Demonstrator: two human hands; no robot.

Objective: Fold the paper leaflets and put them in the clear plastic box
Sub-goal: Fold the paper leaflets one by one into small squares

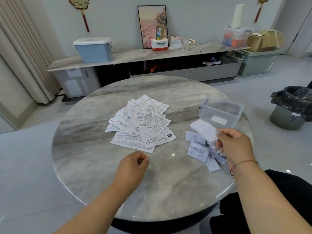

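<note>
Right hand [233,146] pinches a folded white leaflet [205,130] just short of the clear plastic box [221,112], at 2 o'clock on the round marble table [94,166]; the position suits a drop into the box, which looks empty. Left hand [133,166] hovers at 6 o'clock, fingers loosely curled, holding nothing, near the unfolded leaflet pile [141,122] at centre. Folded leaflets [200,147] lie beside the box, likely staged for loading.

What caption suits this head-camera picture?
Right hand holds a folded leaflet beside the clear plastic box; unfolded leaflets wait on the table.
</note>
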